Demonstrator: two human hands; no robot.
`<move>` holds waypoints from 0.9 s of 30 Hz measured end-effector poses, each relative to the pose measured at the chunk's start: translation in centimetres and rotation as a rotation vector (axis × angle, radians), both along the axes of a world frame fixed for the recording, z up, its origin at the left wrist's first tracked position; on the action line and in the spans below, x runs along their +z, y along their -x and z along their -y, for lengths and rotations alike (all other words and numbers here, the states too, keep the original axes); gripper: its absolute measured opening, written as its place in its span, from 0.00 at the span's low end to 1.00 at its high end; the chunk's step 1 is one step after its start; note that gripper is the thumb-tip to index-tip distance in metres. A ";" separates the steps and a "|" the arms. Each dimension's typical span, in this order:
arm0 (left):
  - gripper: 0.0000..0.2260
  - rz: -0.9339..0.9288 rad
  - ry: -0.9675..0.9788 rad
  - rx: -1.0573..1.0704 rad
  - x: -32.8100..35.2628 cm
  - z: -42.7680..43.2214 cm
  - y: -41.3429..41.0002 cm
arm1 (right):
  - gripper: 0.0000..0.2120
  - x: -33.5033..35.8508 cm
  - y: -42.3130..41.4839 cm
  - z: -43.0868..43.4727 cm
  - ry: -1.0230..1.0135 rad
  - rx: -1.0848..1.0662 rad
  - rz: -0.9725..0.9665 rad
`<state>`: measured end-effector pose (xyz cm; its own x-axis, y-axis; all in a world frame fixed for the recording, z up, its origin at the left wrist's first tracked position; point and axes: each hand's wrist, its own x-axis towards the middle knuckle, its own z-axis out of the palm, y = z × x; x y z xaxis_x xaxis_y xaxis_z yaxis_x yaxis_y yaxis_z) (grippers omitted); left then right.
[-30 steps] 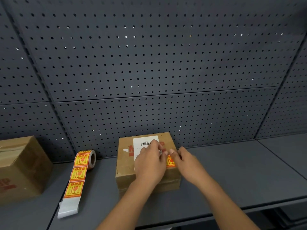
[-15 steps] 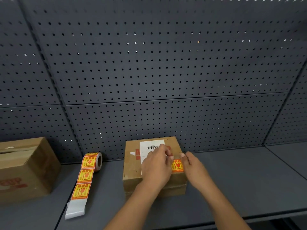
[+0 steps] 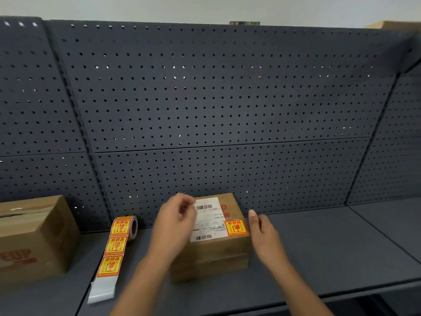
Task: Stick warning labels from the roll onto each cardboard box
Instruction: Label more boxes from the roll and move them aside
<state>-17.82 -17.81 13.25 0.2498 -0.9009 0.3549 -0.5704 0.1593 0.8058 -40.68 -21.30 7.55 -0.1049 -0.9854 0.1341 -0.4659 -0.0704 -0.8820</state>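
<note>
Orange warning label [image 3: 236,228] beside barcoded shipping label [image 3: 208,218] on cardboard box [image 3: 211,249]

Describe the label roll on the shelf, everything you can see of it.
The label roll stands on its edge on the dark grey shelf, close to the pegboard and left of the labelled box. Its strip is unrolled toward the camera and lies flat. It shows three orange-yellow warning labels with red print, then a bare pale backing tail. Nothing but the shelf touches it.
</note>
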 end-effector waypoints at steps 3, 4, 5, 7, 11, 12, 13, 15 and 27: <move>0.09 0.028 -0.111 0.158 -1.1 0.6 -4.7 | 0.17 0.8 0.4 0.3 0.038 0.001 0.026; 0.19 0.008 -0.205 0.173 -1.5 0.7 -5.5 | 0.15 1.2 0.5 0.6 0.046 0.010 0.040; 0.30 -0.059 -0.294 0.170 -1.9 0.6 -6.0 | 0.13 1.8 0.4 0.9 0.036 0.028 0.058; 0.41 -0.203 -0.434 0.122 -2.4 0.3 -5.8 | 0.15 2.6 -0.1 1.8 -0.032 0.068 0.070; 0.48 -0.405 -0.575 0.037 -3.3 -0.6 -4.5 | 0.34 2.7 -0.8 3.7 -0.226 0.124 -0.022; 0.45 -0.420 -0.596 0.026 -3.4 -0.8 -4.2 | 0.34 2.5 -1.0 3.8 -0.285 0.147 -0.007; 0.41 -0.430 -0.603 0.015 -3.6 -0.9 -3.9 | 0.31 2.4 -1.2 3.7 -0.355 0.187 0.033; 0.34 -0.467 -0.595 -0.018 -3.8 -1.3 -3.3 | 0.33 1.5 -1.4 3.5 -0.415 0.227 0.120; 0.30 -0.592 -0.297 -0.188 -4.3 -3.4 -2.7 | 0.13 2.3 -0.7 -0.7 -0.123 0.320 0.258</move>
<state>-15.11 -14.36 8.99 0.1556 -0.9859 -0.0619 -0.0052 -0.0635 0.9980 -39.97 -20.64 9.85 0.1943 -0.9807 0.0227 -0.2007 -0.0624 -0.9777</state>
